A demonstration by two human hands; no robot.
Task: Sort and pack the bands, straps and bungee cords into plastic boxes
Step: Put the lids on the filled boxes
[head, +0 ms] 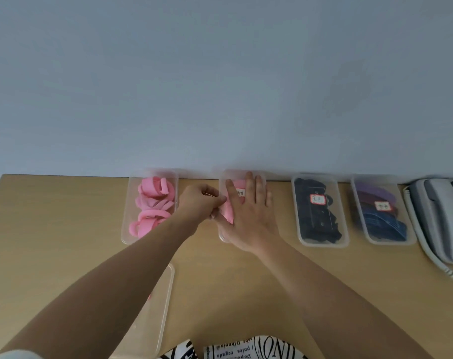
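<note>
Pretty far along imo — 3 lidded boxes point(321, 211) look packed. Right hand point(248, 211) flat on lid, left hand point(199, 200) pinching a pink band point(226, 212) at the edge; open box point(150, 208) needs its lid.

Red-bordered labels point(318, 199) on the box lids are illegible (blurred); printed fabric point(248, 348) shows partial, mirrored lettering.

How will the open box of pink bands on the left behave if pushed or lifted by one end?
The open box looks thin-walled, clear plastic, so probably light and apt to slide on the smooth table rather than tip. The pink bands lie loosely coiled and heaped near the rim, with no lid on; lifted by one end, they would likely shift or spill.
</note>
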